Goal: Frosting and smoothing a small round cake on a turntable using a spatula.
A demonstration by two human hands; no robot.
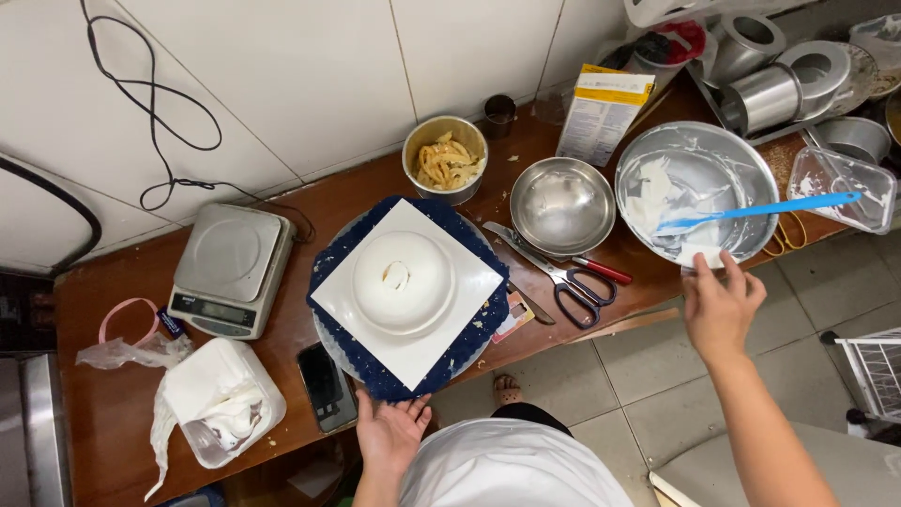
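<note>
A: What is being handled, and where?

B: A white domed cake (404, 280) on a square white board (343, 305) is seen on a dark blue round mat (474, 343) at the front edge of the wooden counter (122, 404), about midway along it. The mat's near rim is touched by the left hand (389, 434), fingers spread and flat; nothing is pinched.

A: And the right hand (721, 305)?

B: It is laid open against the near rim of the large steel bowl (713, 155) towards the counter's right end, fingers loosely curled on the edge. A blue spatula (760, 209) is resting in that bowl among smears of white cream; it is not gripped.

A: Which step is judged to be in hand?

B: Coating appears to be under way: the cake is steadied while cream is reached for. A bare patch is visible on the dome's top.

A: What would the next move call for?

B: Probably the spatula would have to be grasped, loaded, and carried across the smaller steel bowl (561, 202) and scissors (568, 272) without dripping.
</note>
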